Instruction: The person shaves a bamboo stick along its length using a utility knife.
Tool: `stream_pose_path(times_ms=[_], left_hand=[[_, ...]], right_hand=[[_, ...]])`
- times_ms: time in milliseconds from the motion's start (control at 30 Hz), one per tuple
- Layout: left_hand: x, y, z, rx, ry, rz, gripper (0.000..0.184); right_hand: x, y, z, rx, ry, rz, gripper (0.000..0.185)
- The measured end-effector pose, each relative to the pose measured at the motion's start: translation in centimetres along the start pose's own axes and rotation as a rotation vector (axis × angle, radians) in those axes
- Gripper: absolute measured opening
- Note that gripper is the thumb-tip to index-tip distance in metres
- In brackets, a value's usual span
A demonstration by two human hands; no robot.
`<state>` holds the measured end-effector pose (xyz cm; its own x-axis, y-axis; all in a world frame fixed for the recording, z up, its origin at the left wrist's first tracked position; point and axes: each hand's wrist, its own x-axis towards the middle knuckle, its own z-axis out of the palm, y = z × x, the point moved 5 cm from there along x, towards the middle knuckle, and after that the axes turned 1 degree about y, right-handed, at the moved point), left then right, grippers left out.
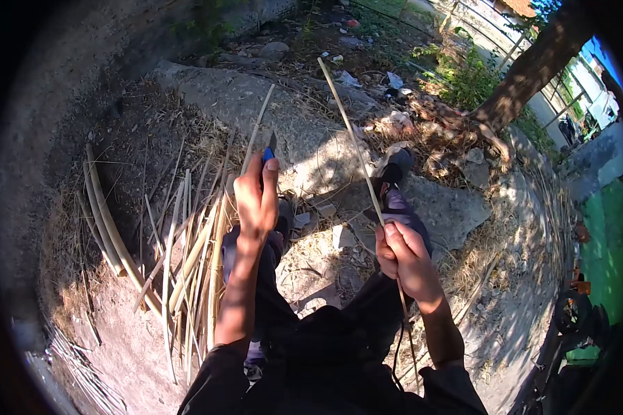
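Note:
My left hand [257, 197] is closed around a knife with a blue handle [268, 155], its blade pointing up and away from me. A pale thin strip [258, 124] runs up from beside that hand; whether the fingers touch it I cannot tell. In my right hand [405, 259], fingers pinched together, is a long thin stick [353, 138]. Its upper end reaches far forward, and its lower part passes beneath the hand toward my right side. The two hands are apart, above my legs.
Split canes and strips [187, 277] lie in a pile on the left. Ahead is a large flat rock [221, 93], with litter and dry grass behind it. A tree trunk [533, 76] leans at the upper right. More thin strips [83, 373] lie at the lower left.

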<state>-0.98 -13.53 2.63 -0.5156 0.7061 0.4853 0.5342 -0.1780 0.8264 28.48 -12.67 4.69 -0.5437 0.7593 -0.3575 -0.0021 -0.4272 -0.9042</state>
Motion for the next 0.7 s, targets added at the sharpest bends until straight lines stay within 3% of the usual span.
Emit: stream_pose_path(times_ms=[33,133,200,233,300,700], left_hand=[[-1.3,0.9,1.4,-0.07,-0.04,-0.015,0.032],[-4.3,1.6,3.8,-0.121,-0.178,0.215,0.024],[-5.4,1.6,4.7,-0.152,-0.242,0.241,0.023],[-5.6,1.5,5.1,-0.172,-0.24,0.291,0.024],[-5.8,1.5,5.6,-0.187,-0.237,0.363,0.029],[-5.2,1.5,4.9,-0.112,-0.249,0.313,0.026]], right_hand=[[0.6,-0.3,0.1,0.011,0.004,-0.012,0.028],[2.3,-1.1,1.1,-0.089,-0.096,-0.169,0.026],[3.1,-1.7,1.8,-0.341,-0.116,-0.383,0.024],[3.5,-1.3,1.8,-0.265,-0.107,-0.29,0.024],[4.0,-1.2,2.5,-0.241,-0.114,-0.302,0.025],[4.5,-2.2,4.2,-0.456,-0.05,-0.419,0.023]])
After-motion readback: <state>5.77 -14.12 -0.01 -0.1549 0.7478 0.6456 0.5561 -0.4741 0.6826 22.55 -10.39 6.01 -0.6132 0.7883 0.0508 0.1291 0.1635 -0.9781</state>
